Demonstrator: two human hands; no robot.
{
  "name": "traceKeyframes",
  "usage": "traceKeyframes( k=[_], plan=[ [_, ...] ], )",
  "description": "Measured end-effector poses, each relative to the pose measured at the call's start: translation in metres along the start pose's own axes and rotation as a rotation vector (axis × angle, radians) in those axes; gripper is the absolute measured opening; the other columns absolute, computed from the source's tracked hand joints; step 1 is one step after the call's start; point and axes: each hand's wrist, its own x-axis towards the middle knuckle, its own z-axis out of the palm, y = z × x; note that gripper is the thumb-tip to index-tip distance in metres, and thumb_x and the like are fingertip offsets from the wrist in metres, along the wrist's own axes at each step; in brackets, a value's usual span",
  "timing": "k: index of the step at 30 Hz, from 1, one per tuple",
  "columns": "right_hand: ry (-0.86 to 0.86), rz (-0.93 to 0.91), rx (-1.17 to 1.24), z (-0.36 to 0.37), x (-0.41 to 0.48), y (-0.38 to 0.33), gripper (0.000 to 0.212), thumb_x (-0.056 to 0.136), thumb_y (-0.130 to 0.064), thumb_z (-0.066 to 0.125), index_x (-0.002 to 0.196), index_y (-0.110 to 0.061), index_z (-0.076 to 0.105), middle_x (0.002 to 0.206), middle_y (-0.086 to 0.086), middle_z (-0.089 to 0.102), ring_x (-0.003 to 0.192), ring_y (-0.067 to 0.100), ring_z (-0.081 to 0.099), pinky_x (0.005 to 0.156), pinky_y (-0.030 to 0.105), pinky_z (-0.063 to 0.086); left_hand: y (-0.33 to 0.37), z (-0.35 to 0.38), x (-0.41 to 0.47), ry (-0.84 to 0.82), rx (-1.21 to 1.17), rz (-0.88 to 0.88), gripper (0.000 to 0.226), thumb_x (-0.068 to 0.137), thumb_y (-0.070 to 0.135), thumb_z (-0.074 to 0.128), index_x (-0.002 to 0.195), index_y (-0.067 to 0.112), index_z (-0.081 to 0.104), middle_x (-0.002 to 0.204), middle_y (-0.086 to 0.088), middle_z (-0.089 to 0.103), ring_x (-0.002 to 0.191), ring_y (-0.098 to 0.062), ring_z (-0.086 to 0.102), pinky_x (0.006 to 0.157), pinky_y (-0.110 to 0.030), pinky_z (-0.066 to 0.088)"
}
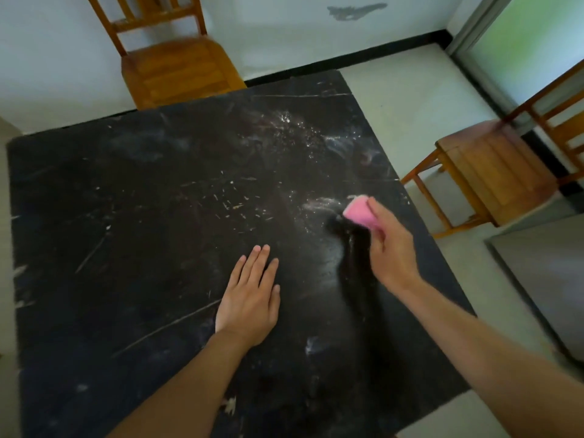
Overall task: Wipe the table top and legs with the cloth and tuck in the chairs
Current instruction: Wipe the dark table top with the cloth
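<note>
A black, scratched table top (142, 222) fills most of the view, with white dust and smears toward its far right part. My right hand (390, 245) grips a folded pink cloth (358, 211) and holds it against the table near the right edge, beside a white smear. My left hand (252, 295) rests flat on the table with fingers straight, left of the cloth. One wooden chair (177, 67) stands at the far side, its seat partly under the table edge. A second wooden chair (496, 172) stands apart from the table on the right.
Pale floor (404, 102) lies around the table. A white wall with a black skirting runs along the back. A grey mat or panel (543, 279) lies on the floor at the right. A doorway opens at the top right corner.
</note>
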Motion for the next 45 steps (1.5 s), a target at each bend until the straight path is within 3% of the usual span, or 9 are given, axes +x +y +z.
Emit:
traceKeyframes(
  k=[3,8,11,16,20,26,31,36,45],
  plan=[
    [-0.083,-0.26,-0.026,0.016,-0.099,0.015,0.057,0.091,0.001,0.048,0.146,-0.014,0.04,0.15,0.008,0.043,0.139,0.025,0.041,0.111,0.05,0.039,-0.002,-0.002,-0.002,0.035,-0.025,-0.062,0.055,0.095,0.031,0.024,0.137,0.004,0.047,0.15,-0.016,0.035,0.143,-0.029,0.026,0.118,-0.042,0.018],
    [-0.306,-0.638,-0.158,0.048,-0.231,0.008,0.067,0.087,-0.001,0.042,0.151,-0.017,0.033,0.161,0.003,0.024,0.147,0.023,0.024,0.12,0.039,0.023,-0.022,-0.008,-0.029,0.182,-0.142,-0.243,0.044,0.097,0.021,0.033,0.136,0.004,0.045,0.15,-0.017,0.034,0.143,-0.031,0.024,0.118,-0.046,0.017],
    [-0.411,-0.858,-0.314,0.058,-0.241,0.007,0.052,0.09,-0.006,0.047,0.135,-0.03,0.052,0.16,0.0,0.026,0.149,0.022,0.02,0.121,0.041,0.019,-0.031,-0.006,-0.054,0.237,-0.179,-0.285,0.042,0.096,0.016,0.038,0.135,0.003,0.046,0.149,-0.017,0.036,0.142,-0.032,0.025,0.118,-0.046,0.017],
    [-0.197,-0.462,-0.02,0.057,-0.074,-0.002,0.028,0.104,-0.014,0.043,0.089,-0.007,0.066,0.103,0.008,0.065,0.101,0.028,0.057,0.109,0.054,0.03,-0.037,0.005,-0.062,0.156,-0.127,-0.322,0.045,0.097,0.018,0.043,0.14,0.004,0.04,0.153,-0.016,0.03,0.145,-0.029,0.018,0.119,-0.044,0.013],
    [0.032,-0.142,-0.275,0.017,-0.019,-0.012,0.047,0.098,0.0,0.044,0.139,-0.022,0.051,0.152,0.0,0.04,0.144,0.024,0.028,0.113,0.035,0.013,-0.038,0.003,-0.063,0.127,-0.116,-0.309,0.046,0.098,0.021,0.04,0.141,0.005,0.039,0.154,-0.014,0.027,0.146,-0.028,0.016,0.12,-0.043,0.012],
    [0.221,0.257,-0.24,0.022,-0.118,0.037,0.059,0.086,0.009,0.053,0.14,-0.012,0.043,0.156,0.012,0.029,0.146,0.035,0.022,0.116,0.056,0.027,-0.035,-0.001,-0.062,0.096,-0.116,-0.338,0.056,0.095,0.032,0.022,0.139,0.006,0.043,0.153,-0.013,0.03,0.145,-0.027,0.019,0.118,-0.045,0.016],
    [0.066,-0.005,-0.314,0.083,-0.026,0.0,0.066,0.087,0.007,0.05,0.147,-0.016,0.037,0.16,0.008,0.023,0.149,0.027,0.013,0.122,0.042,0.008,-0.035,0.0,-0.062,0.073,-0.092,-0.351,0.055,0.094,0.032,0.023,0.136,0.006,0.047,0.151,-0.014,0.034,0.143,-0.027,0.023,0.117,-0.046,0.021],
    [-0.07,-0.059,-0.128,0.061,0.122,-0.046,0.051,0.093,0.007,0.04,0.138,-0.016,0.052,0.142,0.007,0.052,0.13,0.028,0.049,0.113,0.032,0.031,-0.05,-0.013,-0.027,0.116,-0.093,-0.332,0.052,0.094,0.032,0.027,0.134,0.005,0.05,0.149,-0.014,0.037,0.143,-0.028,0.025,0.116,-0.047,0.022],
    [-0.345,-0.679,-0.334,0.042,-0.023,0.022,0.072,0.089,0.006,0.046,0.151,-0.024,0.03,0.162,-0.002,0.02,0.15,0.022,0.016,0.12,0.044,0.021,-0.111,-0.045,0.126,0.114,-0.062,-0.474,0.056,0.099,0.039,0.031,0.149,0.013,0.024,0.159,-0.012,0.01,0.147,-0.027,0.003,0.12,-0.043,0.005]
  ],
)
